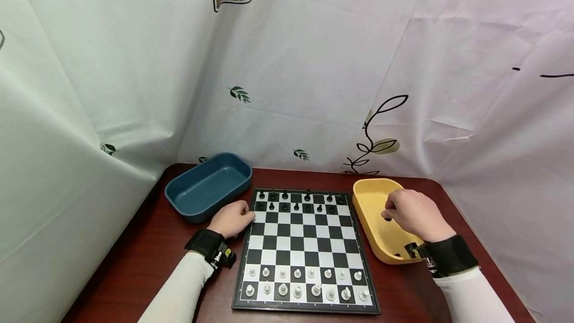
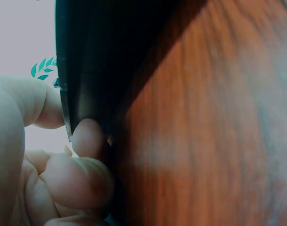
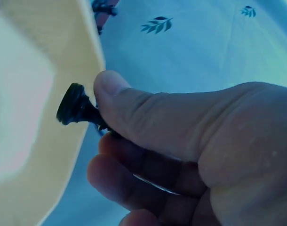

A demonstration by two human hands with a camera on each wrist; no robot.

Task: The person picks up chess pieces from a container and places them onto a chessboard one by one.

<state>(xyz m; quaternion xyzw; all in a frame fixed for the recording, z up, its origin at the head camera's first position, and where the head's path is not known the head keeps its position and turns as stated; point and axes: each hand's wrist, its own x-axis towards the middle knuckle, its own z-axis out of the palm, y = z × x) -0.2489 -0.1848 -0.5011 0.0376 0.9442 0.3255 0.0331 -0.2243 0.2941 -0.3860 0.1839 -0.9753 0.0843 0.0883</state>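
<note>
My right hand (image 1: 414, 213) is over the yellow tray (image 1: 374, 236), pinching a black chess piece (image 3: 77, 106) between thumb and fingers. The piece's round base points away from the fingertips, while its top is hidden in the grip. At the left side of the chessboard (image 1: 309, 232), my left hand (image 1: 231, 219) grips the board's edge (image 2: 63, 94), with fingers on both faces of it. Black pieces (image 1: 296, 207) stand in the two far rows, with gaps in the farthest one. White pieces (image 1: 297, 290) fill the two near rows.
A dark blue tray (image 1: 209, 186) sits at the back left, beyond my left hand. Another small black piece (image 1: 397, 254) lies in the near end of the yellow tray. The brown table (image 1: 130, 288) meets a white patterned cloth (image 1: 287, 74) behind and at the sides.
</note>
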